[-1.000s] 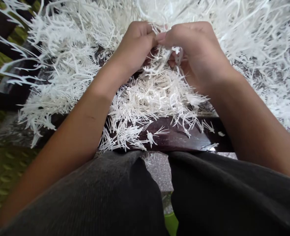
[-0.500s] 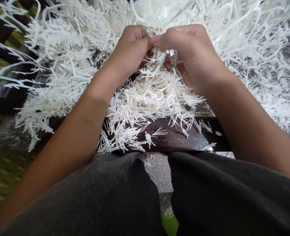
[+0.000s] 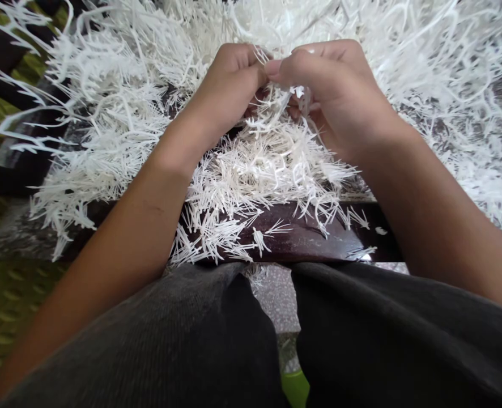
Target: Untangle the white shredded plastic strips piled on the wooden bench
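My left hand (image 3: 239, 79) is closed, its thumb and fingers pinching a thin white plastic sprig (image 3: 260, 55) whose tips poke out above the knuckles. Close beside it, my right hand (image 3: 334, 85) is also closed, with the thumb pressed toward the left fingertips. White strands (image 3: 296, 93) show under the right thumb and among its curled fingers. Exactly which pieces each hand grips is partly hidden. Below both hands lies a heap of small white plastic sprigs (image 3: 268, 164) with needle-like ends.
Larger white branching pieces (image 3: 119, 85) pile up at the left, back and right (image 3: 446, 85). A dark glossy wooden edge (image 3: 293, 235) runs in front of my knees, with loose sprigs on it. Patterned yellow-green flooring (image 3: 13, 306) shows at lower left, and something bright green (image 3: 296, 388) between my legs.
The right hand has shifted very slightly right, its thumb still close to the left fingertips. Otherwise the hands and the heap look almost the same.
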Tool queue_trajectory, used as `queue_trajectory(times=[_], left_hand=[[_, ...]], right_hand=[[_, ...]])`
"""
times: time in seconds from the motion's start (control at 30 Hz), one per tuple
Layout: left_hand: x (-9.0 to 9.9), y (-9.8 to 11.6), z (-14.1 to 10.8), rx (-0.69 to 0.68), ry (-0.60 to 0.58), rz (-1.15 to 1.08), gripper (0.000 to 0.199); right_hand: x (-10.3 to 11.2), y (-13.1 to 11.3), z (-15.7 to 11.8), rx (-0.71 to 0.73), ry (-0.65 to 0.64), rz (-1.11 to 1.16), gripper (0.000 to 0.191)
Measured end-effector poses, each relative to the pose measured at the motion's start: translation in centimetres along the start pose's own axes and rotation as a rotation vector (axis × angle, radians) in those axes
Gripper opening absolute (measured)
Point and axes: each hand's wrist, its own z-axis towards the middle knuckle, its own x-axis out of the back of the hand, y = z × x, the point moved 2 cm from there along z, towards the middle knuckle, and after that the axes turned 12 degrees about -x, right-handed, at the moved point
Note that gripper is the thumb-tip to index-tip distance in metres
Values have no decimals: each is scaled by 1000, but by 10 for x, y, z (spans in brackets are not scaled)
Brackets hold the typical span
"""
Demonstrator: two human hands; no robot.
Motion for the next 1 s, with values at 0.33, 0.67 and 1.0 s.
queue_trajectory(times=[0.33, 0.67, 1.0], left_hand=[[-1, 4, 0, -8, -13, 13, 44], [-1, 2, -1, -21, -22, 8, 43], [-4, 16, -3, 32, -24, 19, 54]], right_hand=[[1, 4, 3, 26, -7, 5, 38], [2, 4, 3, 16, -17, -11, 38], [6, 0, 2, 50, 131, 145, 37]])
